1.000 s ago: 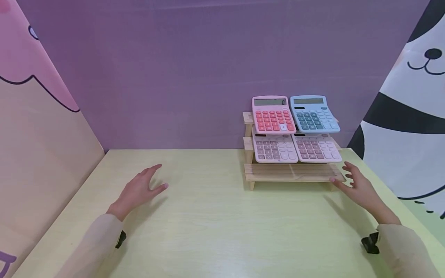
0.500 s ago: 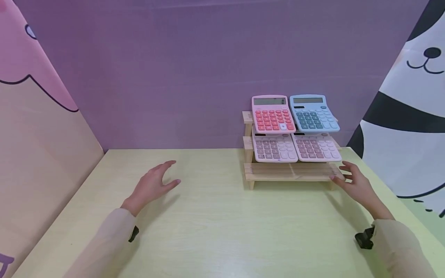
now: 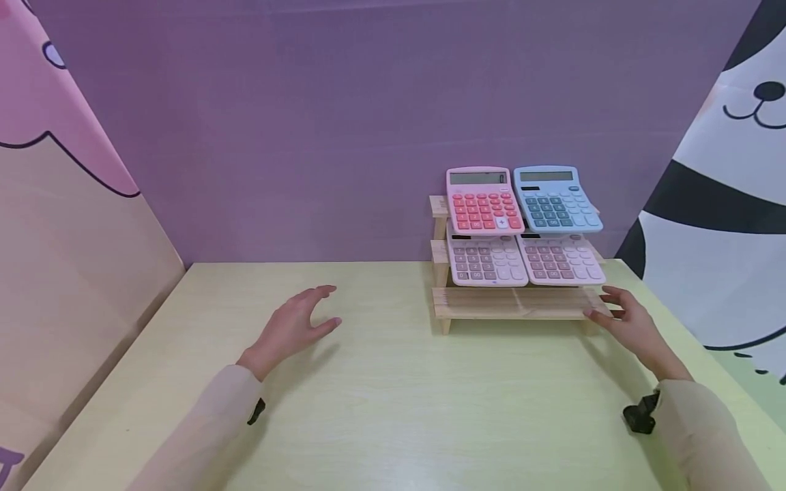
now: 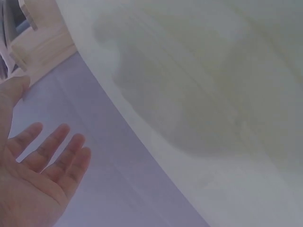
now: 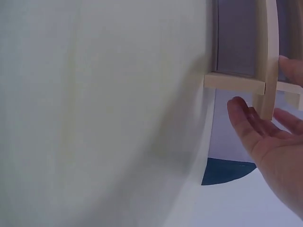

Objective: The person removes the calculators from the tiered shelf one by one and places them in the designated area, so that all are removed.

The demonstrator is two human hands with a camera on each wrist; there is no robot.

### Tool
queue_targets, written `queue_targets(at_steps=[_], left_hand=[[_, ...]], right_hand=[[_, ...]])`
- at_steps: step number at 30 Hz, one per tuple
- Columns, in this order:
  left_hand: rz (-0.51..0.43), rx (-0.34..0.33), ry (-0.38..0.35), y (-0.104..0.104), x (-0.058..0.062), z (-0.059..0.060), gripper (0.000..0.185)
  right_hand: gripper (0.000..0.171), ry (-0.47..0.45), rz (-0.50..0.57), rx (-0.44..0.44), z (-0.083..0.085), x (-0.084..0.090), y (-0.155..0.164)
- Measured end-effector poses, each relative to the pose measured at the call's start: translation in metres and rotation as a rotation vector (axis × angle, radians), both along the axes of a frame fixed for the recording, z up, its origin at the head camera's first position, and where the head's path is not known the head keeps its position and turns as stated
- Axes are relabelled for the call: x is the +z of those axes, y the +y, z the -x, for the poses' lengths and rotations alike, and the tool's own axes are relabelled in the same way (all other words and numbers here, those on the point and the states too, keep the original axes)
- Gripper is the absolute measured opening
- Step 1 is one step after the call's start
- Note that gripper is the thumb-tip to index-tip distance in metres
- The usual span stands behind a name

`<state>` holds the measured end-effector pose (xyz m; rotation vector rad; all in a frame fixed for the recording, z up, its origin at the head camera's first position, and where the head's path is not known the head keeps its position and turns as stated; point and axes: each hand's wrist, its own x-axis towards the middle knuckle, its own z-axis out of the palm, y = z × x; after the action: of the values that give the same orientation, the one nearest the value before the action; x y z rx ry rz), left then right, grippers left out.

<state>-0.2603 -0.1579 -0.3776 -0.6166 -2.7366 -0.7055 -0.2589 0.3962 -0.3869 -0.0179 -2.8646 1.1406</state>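
Head view: A three-step wooden rack (image 3: 491,303) is positioned on the table (image 3: 393,409), near its far edge and right of centre. The top step is occupied by a pink calculator (image 3: 485,200) (a 0 is shown on its display) and, just beside it, a blue calculator (image 3: 557,199). The middle step is occupied by a first pale calculator (image 3: 489,261), below the pink one, and a second pale calculator (image 3: 561,260), below the blue one. All four are tilted, with the keys faced forward. The right end of the bottom step is gripped by the right hand (image 3: 635,331); the thumb is set at the front corner and the fingers are curled around the end. The left hand (image 3: 288,334) is held above the table, well apart from the rack; its fingers are released, with thumb and forefinger spread. Both forearms are covered by light sleeves (image 3: 700,436). The table is backed by a purple backdrop (image 3: 295,123).

Left wrist view: The left palm is shown, with the fingers slightly bent and nothing grasped. The rack is partly seen in the upper left corner.

Right wrist view: The end of a step is framed between thumb and fingers (the firmness of the grip cannot be judged). A shadow is cast across the table.
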Motion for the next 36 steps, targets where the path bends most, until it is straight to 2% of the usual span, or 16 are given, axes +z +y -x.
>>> queue_targets(at_steps=[7,15,28,36], left_hand=[[0.009,-0.050,0.013,0.016,-0.001,0.001,0.054],[0.005,-0.105,-0.011,0.040,0.000,0.004,0.053],[-0.032,-0.162,-0.107,0.085,-0.003,0.017,0.054],[-0.053,-0.193,-0.127,0.109,-0.006,0.028,0.054]], right_hand=[[0.071,-0.041,-0.015,0.061,0.001,0.002,0.005],[0.069,-0.053,0.004,0.101,0.002,0.004,0.008],[0.073,-0.105,0.035,0.112,0.004,0.003,0.010],[0.073,-0.109,0.050,0.112,0.004,0.004,0.008]])
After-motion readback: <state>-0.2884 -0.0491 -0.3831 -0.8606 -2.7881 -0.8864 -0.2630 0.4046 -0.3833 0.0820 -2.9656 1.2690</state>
